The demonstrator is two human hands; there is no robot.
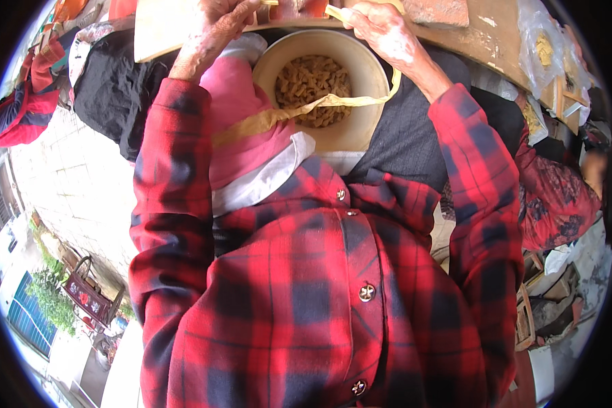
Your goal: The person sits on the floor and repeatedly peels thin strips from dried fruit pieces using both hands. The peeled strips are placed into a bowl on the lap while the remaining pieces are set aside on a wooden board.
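Note:
At the top edge, my left hand [224, 23] pinches a short pale-yellow piece [269, 2], and part of this hand is cut off by the frame. My right hand [380, 33] grips the end of a long yellowish strip [336, 13], whose tip points towards my left hand. From beneath the right hand, the strip's length [357, 101] hangs down, crosses the mouth of a cream bucket [370, 76] and trails over the pink cloth [234, 97] on my lap. Many short tan cut pieces [313, 84] lie at the bottom of the bucket, which stands between my legs.
A wooden board [484, 35] spans the top, bearing a reddish brick [436, 13] and something orange-red [298, 9]. Clear plastic bags [540, 46] with yellow material are at the right. Another person's patterned red sleeve [556, 199] shows beside me. A dark-red chair [89, 296] stands lower left.

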